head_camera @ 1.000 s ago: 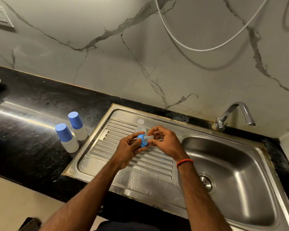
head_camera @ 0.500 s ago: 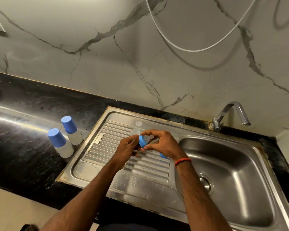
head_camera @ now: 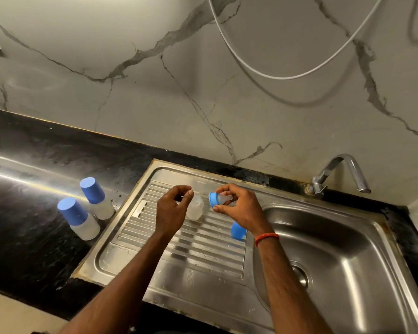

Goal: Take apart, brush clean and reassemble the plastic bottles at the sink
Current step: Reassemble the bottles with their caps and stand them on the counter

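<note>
Teat collar (head_camera: 213,200) in right hand (head_camera: 242,211) pinch; left hand (head_camera: 170,211) grip unclear beside uncapped bottle (head_camera: 196,210).

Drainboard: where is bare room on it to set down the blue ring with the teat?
Free: the near strip of the drainboard between ribs and front rim, and its left end beside the two capped bottles. Crowded: the far middle, with left hand, right hand, clear bottle and blue cap.

Over the sink's drainboard (head_camera: 179,268), the right hand (head_camera: 239,208) pinches a blue collar with its clear teat (head_camera: 216,199). At its nine o'clock the left hand (head_camera: 171,210) curls beside an upright clear bottle body (head_camera: 195,209); contact is unclear. A blue cap (head_camera: 238,230) lies at the right hand's six o'clock. Two capped bottles (head_camera: 82,215) stand on the tabletop (head_camera: 22,213), at the sink's nine o'clock.
</note>
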Motion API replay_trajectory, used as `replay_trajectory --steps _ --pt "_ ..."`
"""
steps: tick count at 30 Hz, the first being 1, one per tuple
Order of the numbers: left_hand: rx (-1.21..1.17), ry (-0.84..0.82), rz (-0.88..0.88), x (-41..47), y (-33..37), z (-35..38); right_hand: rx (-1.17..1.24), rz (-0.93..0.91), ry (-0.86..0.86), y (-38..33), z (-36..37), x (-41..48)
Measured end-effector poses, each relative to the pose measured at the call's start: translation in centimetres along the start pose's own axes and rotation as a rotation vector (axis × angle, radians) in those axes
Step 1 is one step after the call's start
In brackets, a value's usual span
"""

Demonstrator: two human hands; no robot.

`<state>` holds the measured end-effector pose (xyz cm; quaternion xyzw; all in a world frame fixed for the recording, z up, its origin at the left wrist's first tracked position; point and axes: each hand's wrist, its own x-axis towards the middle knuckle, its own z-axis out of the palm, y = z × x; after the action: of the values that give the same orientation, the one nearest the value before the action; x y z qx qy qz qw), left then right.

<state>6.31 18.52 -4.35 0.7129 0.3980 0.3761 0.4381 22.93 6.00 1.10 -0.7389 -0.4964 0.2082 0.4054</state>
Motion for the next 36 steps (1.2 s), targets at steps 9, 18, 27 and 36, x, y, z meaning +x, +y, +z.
replay_trajectory --steps 9,18,27,36 --pt "0.482 -0.367 0.019 1.1 -3.0 1.5 -0.056 0.028 0.001 1.7 0.9 0.7" --pt "0.426 -0.319 0.027 1.4 -3.1 2.0 -0.075 0.060 -0.006 2.0 0.3 0.9" --pt "-0.581 -0.158 -0.401 1.3 0.5 -0.1 -0.104 -0.072 0.149 0.5 -1.6 0.5" --pt "-0.750 -0.271 -0.431 -1.3 2.8 -1.2 0.009 -0.110 0.089 -1.3 -1.0 -1.7"
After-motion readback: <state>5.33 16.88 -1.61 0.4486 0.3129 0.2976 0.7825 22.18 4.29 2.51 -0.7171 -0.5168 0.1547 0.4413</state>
